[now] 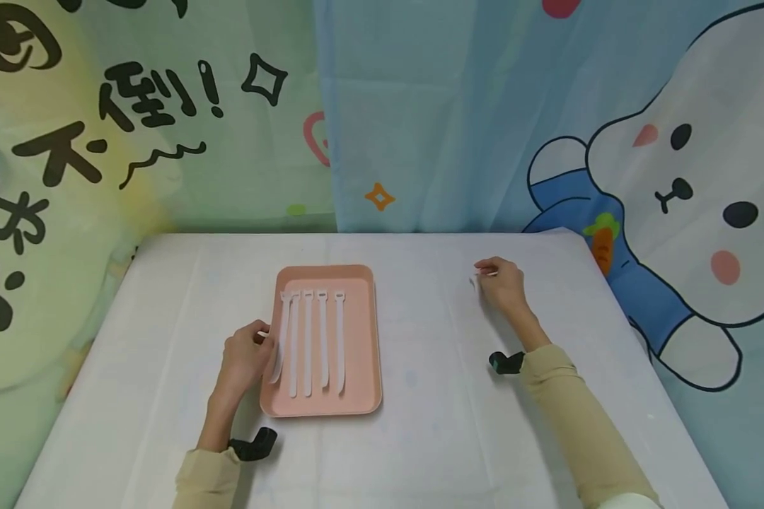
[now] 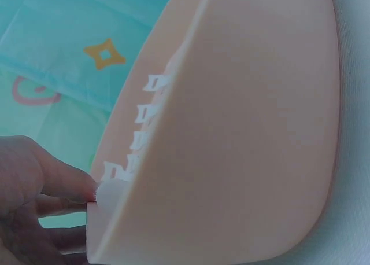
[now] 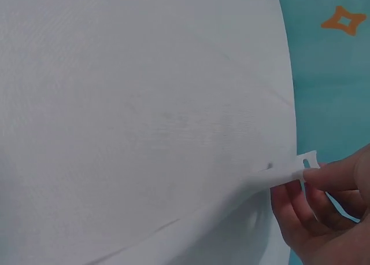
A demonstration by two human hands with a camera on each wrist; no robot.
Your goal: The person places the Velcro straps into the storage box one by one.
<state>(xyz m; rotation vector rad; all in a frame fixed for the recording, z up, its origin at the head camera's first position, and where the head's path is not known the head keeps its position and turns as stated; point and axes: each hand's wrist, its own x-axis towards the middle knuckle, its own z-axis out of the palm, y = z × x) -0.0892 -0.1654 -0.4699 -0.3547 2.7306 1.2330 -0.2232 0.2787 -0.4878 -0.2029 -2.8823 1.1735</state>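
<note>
On the table lies a pink rectangular tray point(image 1: 359, 339) holding several slim white plastic utensils point(image 1: 308, 343), roughly side by side, with flared, slotted ends pointing away. My left hand point(image 1: 245, 357) grips the tray's left rim. In the left wrist view its thumb point(image 2: 63, 175) lies at the edge, right by the broad end of the leftmost white utensil point(image 2: 111, 197). Well to the right of the tray, my right hand point(image 1: 501, 283) pinches another slim white plastic utensil point(image 3: 283, 175) near its slotted end, between thumb and fingers. The rest of that utensil slants down toward the white cloth.
A white cloth point(image 1: 433, 424) covers the table, with its far edge against a printed curtain point(image 1: 420, 141). Black wrist-worn devices stick out at the left wrist point(image 1: 255, 444) and at the right wrist point(image 1: 506, 363).
</note>
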